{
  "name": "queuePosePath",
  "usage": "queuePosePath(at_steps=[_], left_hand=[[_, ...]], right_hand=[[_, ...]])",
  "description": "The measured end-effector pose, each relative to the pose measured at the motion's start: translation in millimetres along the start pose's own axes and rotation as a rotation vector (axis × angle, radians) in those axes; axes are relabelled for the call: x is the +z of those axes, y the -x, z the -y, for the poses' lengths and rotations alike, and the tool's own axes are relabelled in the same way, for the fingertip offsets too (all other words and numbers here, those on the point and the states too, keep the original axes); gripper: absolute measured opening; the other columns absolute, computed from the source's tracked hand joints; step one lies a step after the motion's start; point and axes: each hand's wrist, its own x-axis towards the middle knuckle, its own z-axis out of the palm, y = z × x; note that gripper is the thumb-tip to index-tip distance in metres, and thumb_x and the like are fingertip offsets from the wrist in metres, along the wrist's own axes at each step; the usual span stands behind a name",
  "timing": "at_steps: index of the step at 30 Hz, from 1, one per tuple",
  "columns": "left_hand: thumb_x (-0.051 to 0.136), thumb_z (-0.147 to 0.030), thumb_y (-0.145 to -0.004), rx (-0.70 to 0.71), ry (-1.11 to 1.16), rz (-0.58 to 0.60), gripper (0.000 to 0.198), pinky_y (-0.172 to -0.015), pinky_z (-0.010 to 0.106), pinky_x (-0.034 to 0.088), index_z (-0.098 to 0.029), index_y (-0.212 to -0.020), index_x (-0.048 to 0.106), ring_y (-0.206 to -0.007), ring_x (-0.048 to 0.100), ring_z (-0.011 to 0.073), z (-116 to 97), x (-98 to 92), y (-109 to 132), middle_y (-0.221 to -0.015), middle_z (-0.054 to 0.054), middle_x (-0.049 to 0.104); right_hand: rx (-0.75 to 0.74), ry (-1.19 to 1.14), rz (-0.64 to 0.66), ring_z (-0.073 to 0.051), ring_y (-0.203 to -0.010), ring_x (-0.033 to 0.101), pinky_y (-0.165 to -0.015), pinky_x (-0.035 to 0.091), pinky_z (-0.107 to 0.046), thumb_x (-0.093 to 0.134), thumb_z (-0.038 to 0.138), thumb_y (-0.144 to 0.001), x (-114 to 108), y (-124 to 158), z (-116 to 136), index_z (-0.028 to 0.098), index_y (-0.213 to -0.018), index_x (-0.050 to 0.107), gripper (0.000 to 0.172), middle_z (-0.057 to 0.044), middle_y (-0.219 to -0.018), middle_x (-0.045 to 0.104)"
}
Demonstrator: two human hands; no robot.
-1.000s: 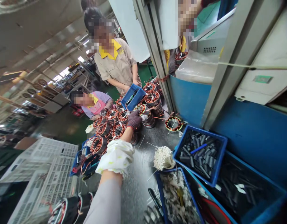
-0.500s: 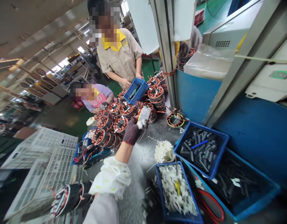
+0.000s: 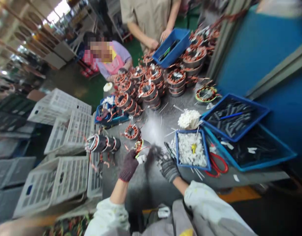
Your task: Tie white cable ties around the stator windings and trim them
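Note:
My left hand, in a dark maroon glove, is closed around a motor stator with copper windings and a pale metal side. The stator is tilted above the front of the grey table. To its right, my right hand wears a grey striped glove and reaches toward the stator; its fingertips are smeared by motion. A dark slender tool lies just beyond that hand, against the bin of white pieces. Another small wound stator rests on the table behind the held one.
Stacked stators fill the table's far side, where two people are. One person's hands touch a blue bin. On the right are a bin of white pieces, a bundle of white sticks, a bin of dark tubes and red-handled scissors.
My left hand has drawn back from the far stacks toward me, bringing the stator with it. My right hand has come into view. The camera now looks lower.

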Motion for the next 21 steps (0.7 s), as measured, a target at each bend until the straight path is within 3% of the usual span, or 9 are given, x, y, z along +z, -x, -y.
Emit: queuePosePath(at_steps=[3, 5, 7, 9, 14, 18, 21], left_hand=[[0.081, -0.033, -0.070, 0.180, -0.386, 0.146, 0.023, -0.102, 0.051, 0.054, -0.019, -0.088, 0.077, -0.098, 0.072, 0.0291, 66, 4.2, 46, -0.093, 0.006, 0.078], [0.081, -0.029, -0.071, 0.270, -0.519, 0.219, 0.022, -0.118, 0.056, 0.042, -0.020, -0.091, 0.077, -0.107, 0.071, 0.0304, 101, 13.5, 73, -0.099, 0.007, 0.078], [0.077, -0.029, -0.079, 0.300, -0.558, 0.254, 0.026, -0.128, 0.057, 0.028, -0.020, -0.104, 0.077, -0.118, 0.068, 0.0304, 126, 22.4, 97, -0.108, 0.009, 0.078], [0.068, -0.028, -0.088, 0.334, -0.619, 0.257, 0.034, -0.131, 0.056, 0.022, -0.020, -0.121, 0.073, -0.129, 0.062, 0.0295, 140, 26.9, 117, -0.119, 0.011, 0.075], [0.060, -0.021, -0.091, 0.403, -0.658, 0.125, 0.052, -0.130, 0.057, 0.018, -0.024, -0.143, 0.058, -0.143, 0.050, 0.0286, 142, 11.1, 145, -0.139, 0.010, 0.067], [0.050, -0.023, -0.098, 0.419, -0.454, -0.148, 0.038, -0.124, 0.048, 0.031, -0.023, -0.132, 0.065, -0.131, 0.060, 0.0241, 131, -7.4, 141, -0.130, 0.009, 0.072], [0.051, -0.028, -0.097, 0.412, -0.308, -0.169, 0.033, -0.122, 0.044, 0.034, -0.023, -0.122, 0.071, -0.126, 0.063, 0.0240, 120, -7.9, 126, -0.123, 0.008, 0.075]], right_hand=[[0.000, 0.003, 0.037, -0.029, -0.149, 0.045, -0.129, 0.025, -0.054, 0.042, 0.023, -0.099, 7, 3, -5, 0.026, -0.140, 0.066, 0.048, -0.006, -0.153, 0.057], [0.008, 0.016, 0.037, -0.029, -0.150, 0.043, -0.128, 0.022, -0.055, 0.041, 0.023, -0.100, 11, 6, -7, 0.021, -0.140, 0.066, 0.047, -0.010, -0.155, 0.055], [0.001, 0.064, -0.002, -0.029, -0.146, 0.046, -0.127, 0.025, -0.054, 0.043, 0.023, -0.100, 13, 8, -9, 0.020, -0.136, 0.069, 0.044, -0.011, -0.152, 0.058], [0.008, 0.095, -0.006, -0.028, -0.144, 0.047, -0.125, 0.025, -0.052, 0.045, 0.024, -0.101, 12, 9, -10, 0.021, -0.134, 0.070, 0.042, -0.010, -0.151, 0.059], [0.034, 0.103, -0.020, -0.027, -0.137, 0.050, -0.122, 0.026, -0.049, 0.043, 0.022, -0.101, 7, 16, -9, 0.020, -0.133, 0.068, 0.041, -0.011, -0.146, 0.063], [0.111, 0.084, -0.068, -0.028, -0.132, 0.054, -0.119, 0.033, -0.049, 0.045, 0.020, -0.098, 4, 41, 2, 0.018, -0.130, 0.071, 0.041, -0.013, -0.145, 0.063], [0.201, 0.007, -0.130, -0.028, -0.122, 0.061, -0.111, 0.043, -0.045, 0.044, 0.025, -0.098, 1, 63, 12, 0.017, -0.126, 0.073, 0.041, -0.014, -0.133, 0.070]])
